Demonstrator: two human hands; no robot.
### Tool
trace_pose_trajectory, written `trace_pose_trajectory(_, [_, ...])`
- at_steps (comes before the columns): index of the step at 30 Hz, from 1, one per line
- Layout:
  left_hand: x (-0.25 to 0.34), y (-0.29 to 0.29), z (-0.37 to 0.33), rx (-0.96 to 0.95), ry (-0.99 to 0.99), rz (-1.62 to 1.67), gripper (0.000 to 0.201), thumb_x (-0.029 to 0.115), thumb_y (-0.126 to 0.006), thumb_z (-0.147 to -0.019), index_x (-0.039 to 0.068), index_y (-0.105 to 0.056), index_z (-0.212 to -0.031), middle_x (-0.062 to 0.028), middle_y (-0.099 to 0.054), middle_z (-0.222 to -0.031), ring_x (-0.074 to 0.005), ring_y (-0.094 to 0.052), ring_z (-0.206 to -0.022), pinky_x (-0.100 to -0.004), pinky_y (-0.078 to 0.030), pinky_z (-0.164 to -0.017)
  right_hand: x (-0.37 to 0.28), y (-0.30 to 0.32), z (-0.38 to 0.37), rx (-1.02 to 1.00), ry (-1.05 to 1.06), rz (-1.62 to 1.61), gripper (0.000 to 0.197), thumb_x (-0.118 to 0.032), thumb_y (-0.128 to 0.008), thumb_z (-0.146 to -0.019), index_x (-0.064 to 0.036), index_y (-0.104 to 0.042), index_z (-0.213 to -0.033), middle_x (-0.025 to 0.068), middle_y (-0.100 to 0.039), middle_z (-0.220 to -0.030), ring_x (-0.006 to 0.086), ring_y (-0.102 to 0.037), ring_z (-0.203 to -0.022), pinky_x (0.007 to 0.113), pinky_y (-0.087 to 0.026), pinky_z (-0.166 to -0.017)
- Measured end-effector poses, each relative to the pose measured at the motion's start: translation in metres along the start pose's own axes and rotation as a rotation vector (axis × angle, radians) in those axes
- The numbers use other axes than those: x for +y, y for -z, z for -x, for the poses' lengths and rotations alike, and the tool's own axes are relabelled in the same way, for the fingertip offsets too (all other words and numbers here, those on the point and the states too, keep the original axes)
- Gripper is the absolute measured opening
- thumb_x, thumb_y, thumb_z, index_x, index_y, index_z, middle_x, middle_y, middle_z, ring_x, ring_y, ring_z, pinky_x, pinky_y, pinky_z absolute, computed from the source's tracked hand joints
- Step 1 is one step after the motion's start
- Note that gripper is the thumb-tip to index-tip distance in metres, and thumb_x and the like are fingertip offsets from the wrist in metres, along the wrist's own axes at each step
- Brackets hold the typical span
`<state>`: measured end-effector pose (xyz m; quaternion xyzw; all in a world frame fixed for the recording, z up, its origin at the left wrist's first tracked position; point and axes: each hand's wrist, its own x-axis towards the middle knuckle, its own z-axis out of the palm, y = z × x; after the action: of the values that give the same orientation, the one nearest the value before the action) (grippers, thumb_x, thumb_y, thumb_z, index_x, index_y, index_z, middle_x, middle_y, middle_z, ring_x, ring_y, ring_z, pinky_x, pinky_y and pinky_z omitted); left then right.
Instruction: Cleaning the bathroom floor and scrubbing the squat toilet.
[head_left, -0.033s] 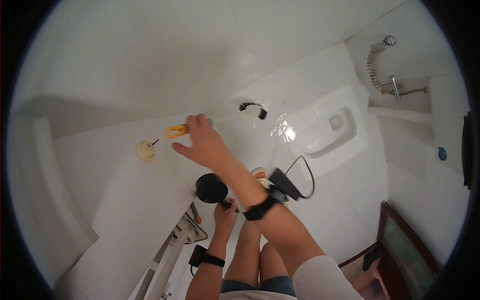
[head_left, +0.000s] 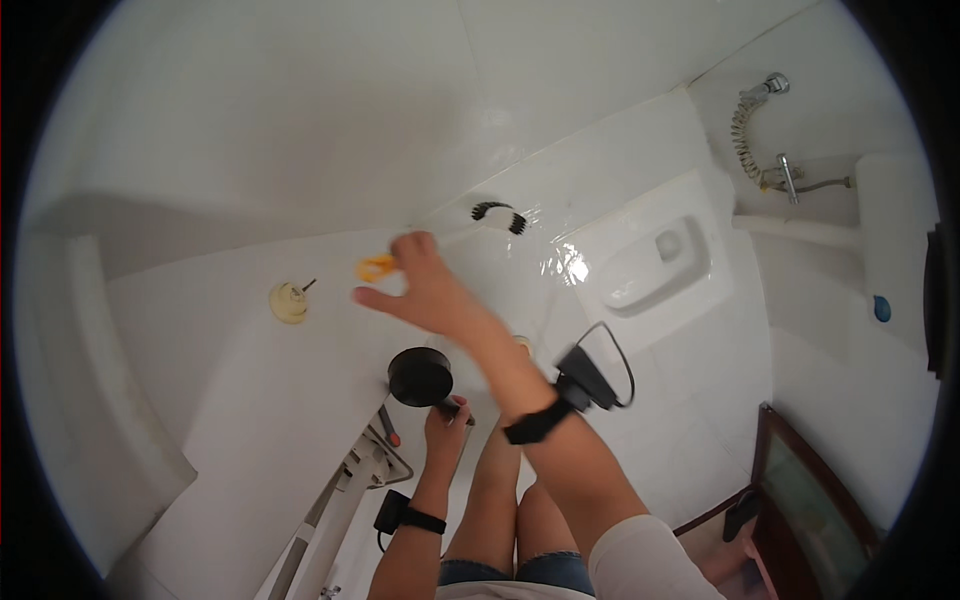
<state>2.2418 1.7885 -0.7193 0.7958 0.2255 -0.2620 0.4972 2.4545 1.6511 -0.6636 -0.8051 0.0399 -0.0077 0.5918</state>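
My right hand (head_left: 432,290) is closed round the pale handle of a scrubbing brush, thumb held apart. The orange loop (head_left: 376,267) at the handle's end sticks out to the left of the hand. The curved brush head (head_left: 498,216), with black bristles, lies to the upper right, close to the wet floor; whether it touches cannot be told. My left hand (head_left: 446,422) grips the short handle of a round black dipper (head_left: 420,377), held low, in front of my legs. Its dark inside hides any content.
A squat toilet pan (head_left: 655,265) is set in the white raised floor on the right. Beyond it are a coiled hose (head_left: 745,130) and a white cistern (head_left: 890,250). White pipes (head_left: 345,490) stand at lower left, near a cream round fitting (head_left: 288,302). A brown-framed door (head_left: 815,490) is lower right.
My right hand has moved to the right and slightly down, and the orange loop with it. The brush head has shifted slightly left. The dipper and my left hand have barely moved.
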Motion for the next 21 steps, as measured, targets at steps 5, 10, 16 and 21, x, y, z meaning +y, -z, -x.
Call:
trace_pose_trajectory(5, [0.022, -0.003, -0.003, -0.097, 0.240, 0.145, 0.014, 0.006, -0.058, -0.073, 0.004, -0.052, -0.086, -0.0037, -0.055, -0.078, -0.0124, -0.054, -0.071, -0.0252, -0.043, -0.067, 0.097, 0.089, 0.064, -0.085, -0.595, -1.093, 0.028, -0.012, -0.047, -0.082, 0.0010, -0.046, -0.107, 0.0138, -0.041, -0.114, 0.0221, -0.053, -0.085, 0.030, -0.043, -0.076])
trace_pose_trajectory(10, [0.012, -0.011, 0.002, -0.188, 0.239, 0.082, 0.015, 0.002, -0.056, -0.072, 0.004, -0.053, -0.086, -0.0026, -0.054, -0.080, -0.0110, -0.051, -0.076, -0.0244, -0.041, -0.065, 0.128, 0.078, 0.131, 0.064, -1.020, -1.223, 0.027, -0.005, -0.043, -0.081, 0.0022, -0.043, -0.107, 0.0183, -0.049, -0.098, 0.0213, -0.055, -0.080, 0.029, -0.047, -0.062])
trace_pose_trajectory(16, [-0.038, -0.024, 0.010, -0.294, 0.297, 0.003, 0.018, 0.002, -0.056, -0.070, 0.000, -0.053, -0.087, -0.0057, -0.056, -0.083, -0.0139, -0.053, -0.072, -0.0264, -0.043, -0.065, 0.186, 0.038, 0.191, 0.061, -1.259, -0.910, 0.022, -0.017, -0.047, -0.082, -0.0027, -0.041, -0.098, 0.0116, -0.052, -0.068, 0.0136, -0.049, -0.046, 0.026, -0.040, -0.040])
trace_pose_trajectory(21, [-0.047, -0.038, 0.016, -0.269, 0.311, 0.011, 0.020, 0.001, -0.055, -0.069, -0.001, -0.053, -0.089, -0.0071, -0.056, -0.083, -0.0146, -0.054, -0.071, -0.0277, -0.044, -0.067, 0.199, 0.015, 0.219, 0.017, -1.049, -0.463, 0.024, -0.024, -0.047, -0.083, -0.0082, -0.041, -0.100, 0.0084, -0.051, -0.062, 0.0114, -0.051, -0.046, 0.026, -0.040, -0.039])
